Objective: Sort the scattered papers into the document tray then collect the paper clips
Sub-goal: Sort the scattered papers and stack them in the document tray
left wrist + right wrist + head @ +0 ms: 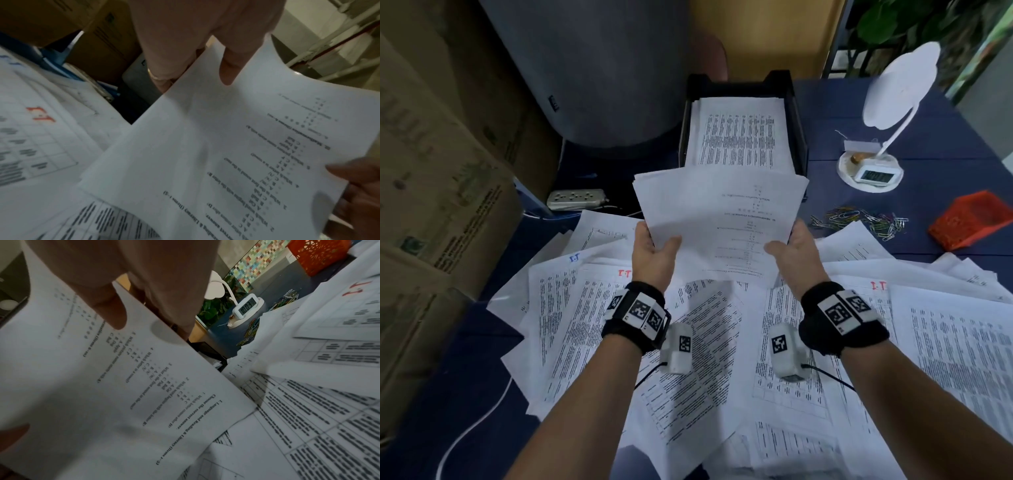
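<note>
Both hands hold a small stack of printed sheets (pixel 717 219) above the table, its far edge over the front of the black document tray (pixel 799 137). My left hand (pixel 654 245) grips the stack's left edge, thumb on top (pixel 228 68). My right hand (pixel 792 245) grips the right edge, thumb on top (pixel 112 311). The tray holds several printed sheets (pixel 739 137). Many scattered papers (pixel 688 359) cover the near table. Coloured paper clips (pixel 859 219) lie in a loose pile to the right.
An orange mesh basket (pixel 976 219) sits right of the clips. A white desk lamp with a clock (pixel 875 174) stands at the back right. Cardboard boxes (pixel 431 171), a grey bin (pixel 592 68) and a power strip (pixel 577 198) are on the left.
</note>
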